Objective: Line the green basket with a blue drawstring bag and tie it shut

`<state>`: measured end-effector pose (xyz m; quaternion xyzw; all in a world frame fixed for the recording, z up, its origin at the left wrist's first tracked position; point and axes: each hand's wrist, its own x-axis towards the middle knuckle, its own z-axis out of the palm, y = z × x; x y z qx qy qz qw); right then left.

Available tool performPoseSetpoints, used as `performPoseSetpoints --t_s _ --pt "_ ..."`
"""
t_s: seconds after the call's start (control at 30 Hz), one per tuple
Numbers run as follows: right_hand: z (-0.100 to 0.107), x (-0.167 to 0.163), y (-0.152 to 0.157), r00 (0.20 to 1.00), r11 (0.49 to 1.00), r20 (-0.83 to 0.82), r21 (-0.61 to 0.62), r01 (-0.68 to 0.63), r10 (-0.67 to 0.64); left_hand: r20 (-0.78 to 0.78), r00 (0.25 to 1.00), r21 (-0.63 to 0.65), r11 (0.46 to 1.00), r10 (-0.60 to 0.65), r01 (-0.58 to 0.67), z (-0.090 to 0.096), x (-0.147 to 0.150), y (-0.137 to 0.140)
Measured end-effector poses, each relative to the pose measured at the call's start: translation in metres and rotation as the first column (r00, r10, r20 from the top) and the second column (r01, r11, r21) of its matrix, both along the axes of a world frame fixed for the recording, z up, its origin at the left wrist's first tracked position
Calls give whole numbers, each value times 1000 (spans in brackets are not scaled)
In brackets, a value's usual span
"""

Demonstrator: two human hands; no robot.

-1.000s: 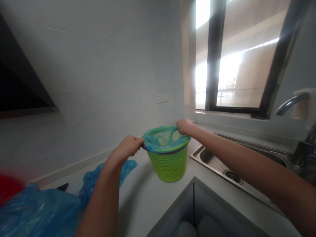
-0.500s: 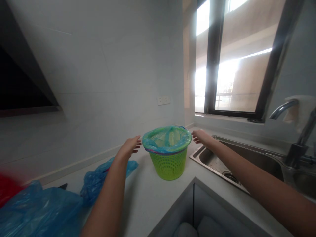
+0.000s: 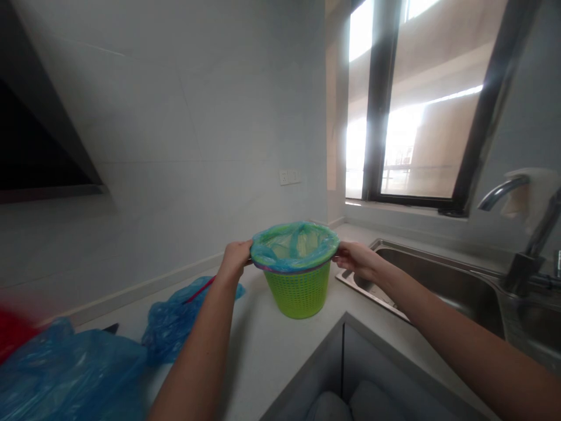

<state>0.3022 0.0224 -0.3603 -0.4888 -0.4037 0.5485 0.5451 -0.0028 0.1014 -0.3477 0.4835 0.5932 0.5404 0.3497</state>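
One left hand (image 3: 237, 256) and one right hand (image 3: 358, 258), grip of each pinching the rim of a green basket (image 3: 300, 295), upright on the surface (image 3: 258, 351) beside a sink (image 3: 442, 280). Could lose its folded-over blue liner (image 3: 274, 261) if tugged unevenly. Counted: one basket, one liner, one sink, two plastic heaps (image 3: 169, 327) at left.

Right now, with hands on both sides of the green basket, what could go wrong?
The bag folded over the basket might slip or tear if the left hand and right hand pull unevenly. And if the basket got shoved toward the right hand's side, it could bump the sink, which sits close by.
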Motion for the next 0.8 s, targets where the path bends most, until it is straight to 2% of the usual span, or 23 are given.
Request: performPoseSetpoints --t_s 0.2,0.3,0.4,0.47,0.5,0.57,0.63,0.7,0.8 --pt "11 8 5 973 982 145 84 169 -180 -166 978 83 990 122 -110 7 1 -5" --pt "21 9 7 881 953 369 168 251 -297 -389 877 247 949 281 -194 12 3 -15" --pt "31 8 9 744 936 570 247 250 -349 -555 752 381 912 356 -151 16 8 -23" --pt "38 8 12 655 938 672 266 222 -346 -574 750 389 915 330 -106 18 10 -25" --pt "42 7 13 570 943 751 276 187 -333 -580 749 386 918 319 -92 19 10 -26" --pt "49 3 15 336 957 896 276 85 -289 -600 739 378 923 305 -74 20 12 -27" --pt "57 -5 14 135 969 961 246 -6 -243 -628 720 377 925 297 -52 22 13 -30" --pt "63 -17 13 51 976 976 213 -42 -211 -654 697 381 924 296 -35 25 16 -36" --pt "68 -36 11 12 979 981 195 -62 -194 -701 635 389 920 324 -39 29 18 -45"
